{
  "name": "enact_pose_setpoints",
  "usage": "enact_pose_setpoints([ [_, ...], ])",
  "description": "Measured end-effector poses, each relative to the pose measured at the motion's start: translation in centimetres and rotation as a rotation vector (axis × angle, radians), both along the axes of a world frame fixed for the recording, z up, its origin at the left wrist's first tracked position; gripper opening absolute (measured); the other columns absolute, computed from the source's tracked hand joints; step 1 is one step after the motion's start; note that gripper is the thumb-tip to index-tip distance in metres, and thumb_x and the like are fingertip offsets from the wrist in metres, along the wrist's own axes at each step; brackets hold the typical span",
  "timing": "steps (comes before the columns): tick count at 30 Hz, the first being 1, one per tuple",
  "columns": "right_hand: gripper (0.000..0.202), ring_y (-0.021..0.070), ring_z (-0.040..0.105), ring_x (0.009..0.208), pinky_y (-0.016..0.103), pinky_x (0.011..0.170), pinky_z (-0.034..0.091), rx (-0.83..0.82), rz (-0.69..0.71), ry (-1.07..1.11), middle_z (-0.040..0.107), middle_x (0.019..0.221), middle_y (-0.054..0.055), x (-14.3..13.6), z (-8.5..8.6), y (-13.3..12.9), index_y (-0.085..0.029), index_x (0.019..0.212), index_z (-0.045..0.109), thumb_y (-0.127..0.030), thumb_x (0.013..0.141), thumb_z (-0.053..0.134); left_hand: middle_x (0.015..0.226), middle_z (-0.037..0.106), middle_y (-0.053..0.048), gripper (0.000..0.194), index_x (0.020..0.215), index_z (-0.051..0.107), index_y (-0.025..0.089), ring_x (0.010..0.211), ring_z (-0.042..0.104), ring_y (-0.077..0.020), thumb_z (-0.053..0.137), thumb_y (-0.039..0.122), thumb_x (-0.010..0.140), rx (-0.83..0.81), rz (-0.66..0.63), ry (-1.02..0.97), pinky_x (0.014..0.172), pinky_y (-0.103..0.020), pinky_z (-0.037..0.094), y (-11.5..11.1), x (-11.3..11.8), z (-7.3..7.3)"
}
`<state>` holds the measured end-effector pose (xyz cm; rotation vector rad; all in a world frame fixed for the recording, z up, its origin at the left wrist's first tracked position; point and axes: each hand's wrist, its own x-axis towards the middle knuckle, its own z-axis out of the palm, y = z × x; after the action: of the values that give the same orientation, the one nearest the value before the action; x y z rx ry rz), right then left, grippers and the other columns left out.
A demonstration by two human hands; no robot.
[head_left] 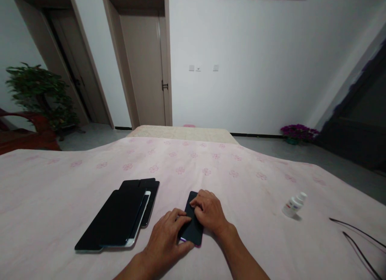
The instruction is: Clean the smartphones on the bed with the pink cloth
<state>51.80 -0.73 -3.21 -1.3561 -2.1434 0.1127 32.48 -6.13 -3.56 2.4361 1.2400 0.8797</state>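
Observation:
A dark smartphone (193, 229) lies screen up on the pink floral cloth, in front of me. My left hand (169, 235) holds it from the left side, with the thumb at its near edge and the fingertips over the left part of the screen. Over the upper right of the phone is my right hand (209, 211), its fingers curled and the thumb close to the index finger. What is pinched there, if anything, is too small to make out. To the left, several dark phones and tablets (117, 215) lie stacked, one with a white edge.
A small white bottle (292, 206) stands tilted-looking on the cloth (247, 243) at the right. Dark thin cables (358, 248) lie at the right edge. Beyond the cloth are a closed door (143, 66), a green plant (42, 95) and purple flowers (298, 132).

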Motion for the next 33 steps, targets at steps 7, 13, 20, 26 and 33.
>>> enact_pose_setpoints([
  [7, 0.029, 0.0204, 0.053, 0.09, 0.031, 0.082, 0.04, 0.051, -0.149, -0.016, 0.064, 0.093, 0.005, 0.0, -0.2, 0.7, -0.021, 0.095, 0.07, -0.003, 0.082, 0.052, 0.112, 0.063, -0.006, 0.047, 0.114, 0.064, 0.026, 0.1, 0.062, -0.0267, 0.076, 0.02, 0.069, -0.036, 0.018, 0.018, 0.085, -0.041, 0.052, 0.1, 0.2, 0.3],
  [13, 0.028, 0.0186, 0.055, 0.087, 0.029, 0.08, 0.041, -0.004, 0.095, -0.009, 0.064, 0.088, 0.002, -0.8, 0.0, 0.2, -0.022, 0.086, 0.072, -0.002, 0.074, 0.055, 0.108, 0.064, -0.005, 0.04, 0.109, 0.066, 0.027, 0.099, 0.063, -0.0251, 0.075, 0.02, 0.071, -0.042, -0.002, 0.001, 0.084, -0.039, 0.052, 0.0, 0.4, 1.0],
  [20, 0.028, 0.0195, 0.055, 0.088, 0.031, 0.082, 0.041, 0.025, -0.122, 0.02, 0.065, 0.09, 0.004, 0.3, 0.1, 0.5, -0.02, 0.086, 0.07, -0.002, 0.077, 0.052, 0.113, 0.063, -0.007, 0.045, 0.112, 0.065, 0.025, 0.101, 0.063, -0.0268, 0.076, 0.021, 0.069, -0.018, 0.024, 0.02, 0.085, -0.041, 0.054, 0.2, 0.3, 0.5],
  [26, 0.03, 0.0189, 0.055, 0.089, 0.03, 0.082, 0.042, 0.024, 0.044, -0.001, 0.065, 0.09, 0.003, -0.1, -0.2, 0.0, -0.022, 0.087, 0.072, -0.002, 0.075, 0.053, 0.112, 0.064, -0.006, 0.043, 0.111, 0.065, 0.026, 0.1, 0.064, -0.0258, 0.075, 0.022, 0.07, -0.016, 0.017, 0.021, 0.084, -0.04, 0.054, 0.2, 0.4, 0.6],
  [33, 0.029, 0.0194, 0.056, 0.088, 0.03, 0.082, 0.042, 0.027, -0.104, 0.028, 0.066, 0.089, 0.004, 0.6, 0.0, 0.1, -0.021, 0.086, 0.072, -0.002, 0.077, 0.051, 0.114, 0.063, -0.008, 0.045, 0.115, 0.063, 0.024, 0.102, 0.063, -0.0269, 0.076, 0.022, 0.071, -0.002, 0.018, 0.033, 0.086, -0.041, 0.054, 0.2, 0.3, 0.4],
])
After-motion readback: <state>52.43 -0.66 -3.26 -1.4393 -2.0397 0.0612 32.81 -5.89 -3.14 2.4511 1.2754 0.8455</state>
